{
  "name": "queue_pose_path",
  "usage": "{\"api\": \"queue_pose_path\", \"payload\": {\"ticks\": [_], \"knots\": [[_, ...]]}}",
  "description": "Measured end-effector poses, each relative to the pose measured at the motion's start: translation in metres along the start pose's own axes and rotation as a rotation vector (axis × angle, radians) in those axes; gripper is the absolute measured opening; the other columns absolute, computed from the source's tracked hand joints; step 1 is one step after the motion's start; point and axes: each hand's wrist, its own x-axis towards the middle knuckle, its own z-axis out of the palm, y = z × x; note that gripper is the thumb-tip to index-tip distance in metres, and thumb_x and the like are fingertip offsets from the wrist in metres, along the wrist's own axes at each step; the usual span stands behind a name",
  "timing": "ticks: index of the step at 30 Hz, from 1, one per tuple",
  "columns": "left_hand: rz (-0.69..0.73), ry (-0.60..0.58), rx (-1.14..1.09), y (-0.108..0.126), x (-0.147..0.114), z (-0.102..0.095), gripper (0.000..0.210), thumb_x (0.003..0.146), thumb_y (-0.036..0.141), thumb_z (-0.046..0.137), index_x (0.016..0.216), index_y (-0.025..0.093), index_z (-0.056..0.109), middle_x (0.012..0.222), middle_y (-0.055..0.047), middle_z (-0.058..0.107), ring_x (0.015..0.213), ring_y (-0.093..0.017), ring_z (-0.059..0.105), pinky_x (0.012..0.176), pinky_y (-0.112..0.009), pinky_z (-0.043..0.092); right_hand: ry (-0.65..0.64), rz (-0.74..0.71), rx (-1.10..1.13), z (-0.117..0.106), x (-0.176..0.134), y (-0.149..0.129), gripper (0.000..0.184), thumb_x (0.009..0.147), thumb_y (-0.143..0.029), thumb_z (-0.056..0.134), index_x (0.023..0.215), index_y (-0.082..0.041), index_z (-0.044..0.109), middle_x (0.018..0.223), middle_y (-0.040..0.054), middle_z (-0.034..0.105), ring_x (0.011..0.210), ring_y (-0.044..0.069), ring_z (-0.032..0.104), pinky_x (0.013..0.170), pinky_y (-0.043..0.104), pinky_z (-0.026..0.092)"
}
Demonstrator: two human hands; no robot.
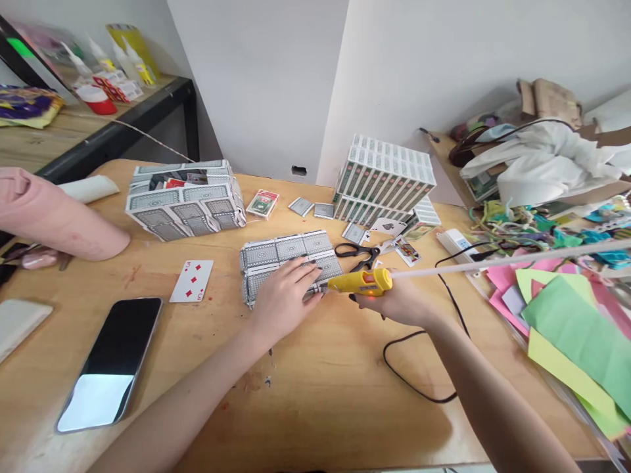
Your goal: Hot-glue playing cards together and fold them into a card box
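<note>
A yellow hot glue gun (362, 282) is in my right hand (401, 302), fingers wrapped round its handle. A long pale glue stick (497, 258) sticks out of its back, and a small orange-red light glows on its side. Its nozzle points left, at the near right edge of a panel of playing cards (276, 248), joined backs up. My left hand (286, 292) holds this panel, fingers over the top and thumb at the near edge, close to the nozzle. Black-handled scissors (357, 253) lie just beyond the gun, their blades partly among loose cards.
Behind stand a box built of cards (185, 210), a card pack (263, 203) and stacked packs (384, 174). To the left lie a three of diamonds (191, 281), a phone (111, 364) and a pink roll (59, 217). A black cord (419, 392), power strip (456, 243) and coloured paper (582, 322) are right.
</note>
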Motion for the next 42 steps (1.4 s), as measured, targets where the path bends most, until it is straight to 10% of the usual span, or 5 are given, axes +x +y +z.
{"api": "queue_pose_path", "payload": {"ticks": [42], "knots": [[-0.048,0.019,-0.042,0.003,0.001,-0.001,0.023,0.082,0.022,0.063,0.104,0.018,0.070,0.115,-0.005,0.071,0.117,-0.026,0.061,0.102,-0.044,0.051,0.109,-0.078,-0.399,-0.020,0.012,-0.003,0.022,0.059,-0.019,0.053,0.052,-0.020,0.033,0.046,-0.0059,0.039,0.047,0.009,0.036,0.047,0.024,0.024]]}}
